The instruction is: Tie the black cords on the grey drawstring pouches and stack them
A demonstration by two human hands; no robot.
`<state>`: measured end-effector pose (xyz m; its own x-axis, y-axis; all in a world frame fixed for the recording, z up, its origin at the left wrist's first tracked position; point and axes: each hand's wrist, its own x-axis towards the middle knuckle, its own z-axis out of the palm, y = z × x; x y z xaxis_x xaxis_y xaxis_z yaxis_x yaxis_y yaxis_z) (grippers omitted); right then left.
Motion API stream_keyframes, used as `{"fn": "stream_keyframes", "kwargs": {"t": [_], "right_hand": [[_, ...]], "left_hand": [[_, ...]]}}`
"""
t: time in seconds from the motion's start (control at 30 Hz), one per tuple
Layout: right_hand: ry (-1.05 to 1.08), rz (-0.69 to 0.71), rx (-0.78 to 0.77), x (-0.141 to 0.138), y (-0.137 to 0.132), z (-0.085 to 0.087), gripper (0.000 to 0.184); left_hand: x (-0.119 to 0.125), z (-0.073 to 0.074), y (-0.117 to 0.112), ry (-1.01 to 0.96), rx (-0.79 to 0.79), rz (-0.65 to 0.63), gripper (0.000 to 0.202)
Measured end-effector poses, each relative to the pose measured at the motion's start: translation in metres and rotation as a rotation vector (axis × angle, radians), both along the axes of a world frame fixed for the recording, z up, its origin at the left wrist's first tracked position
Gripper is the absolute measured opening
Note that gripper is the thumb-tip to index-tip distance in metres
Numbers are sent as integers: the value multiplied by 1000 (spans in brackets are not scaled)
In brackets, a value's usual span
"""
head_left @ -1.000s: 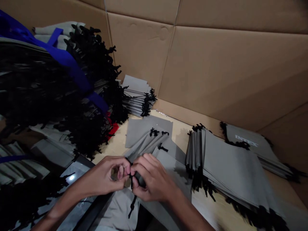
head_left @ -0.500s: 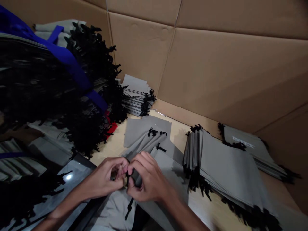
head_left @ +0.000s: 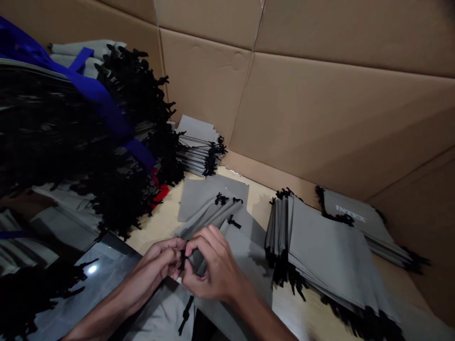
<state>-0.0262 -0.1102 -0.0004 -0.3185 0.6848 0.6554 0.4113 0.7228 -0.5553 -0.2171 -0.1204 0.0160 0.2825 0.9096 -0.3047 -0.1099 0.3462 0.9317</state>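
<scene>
My left hand (head_left: 159, 258) and right hand (head_left: 213, 267) met over the near edge of the counter (head_left: 156, 245). The fingers (head_left: 209, 241) of the right hand were clamped on the gathered neck of a grey drawstring bag (head_left: 196, 261). The fingers of the left hand were curled together against a black cord (head_left: 182, 260) at that neck, and the exact grip was partly hidden. The right hand lay nearer the cloth; the left lay nearer the cord. The cord's long axis ran from between my fingertips down toward me, ending in a knotted tail (head_left: 185, 315). Further loose grey bags (head_left: 213, 203) lay flat beyond the hands, toward the back of the counter. A stack of grey bags (head_left: 327, 251) stood to the right.
</scene>
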Motion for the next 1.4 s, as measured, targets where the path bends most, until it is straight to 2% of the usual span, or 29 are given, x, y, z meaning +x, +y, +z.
{"fn": "stream_keyframes", "kwargs": {"t": [0.07, 0.2, 0.27, 0.37, 0.5, 0.57, 0.7, 0.8, 0.9, 1.0, 1.1, 1.27, 1.4], "right_hand": [[25, 0, 10, 0, 0, 0, 21], [15, -14, 6, 2, 0, 0, 16], [2, -6, 9, 4, -1, 0, 14], [-25, 43, -7, 6, -2, -1, 17], [-21, 76, -84, 8, -3, 0, 28], [-26, 70, -138, 8, -4, 3, 34], [-211, 94, -190, 10, -5, 11, 49], [-383, 116, -155, 10, 4, 17, 46], [-549, 154, -141, 9, 18, 22, 32], [-615, 151, -141, 6, 27, 24, 20], [-531, 162, -154, 6, 28, 19, 13], [-344, 232, -201, 5, 23, -1, 16], [-278, 214, -213, 4, 20, -10, 17]], "left_hand": [[-2, 1, -1, -9, 3, 13, 23], [-10, 12, 0, 119, 142, -89, 24], [-12, 14, 0, 175, 194, -89, 29], [-11, 8, -3, 249, 264, -41, 32], [-13, -8, -8, 401, 364, -6, 24], [-16, -12, -9, 494, 463, 13, 20], [-24, -7, -11, 625, 742, 65, 9], [-29, 0, -11, 647, 848, -6, 17], [-34, 3, -11, 655, 855, -72, 23], [-35, 3, -9, 663, 811, -53, 21], [-33, 5, -8, 667, 777, -14, 17], [-23, 12, -7, 671, 779, 71, 14], [-20, 6, -5, 659, 750, 135, 13]]}}
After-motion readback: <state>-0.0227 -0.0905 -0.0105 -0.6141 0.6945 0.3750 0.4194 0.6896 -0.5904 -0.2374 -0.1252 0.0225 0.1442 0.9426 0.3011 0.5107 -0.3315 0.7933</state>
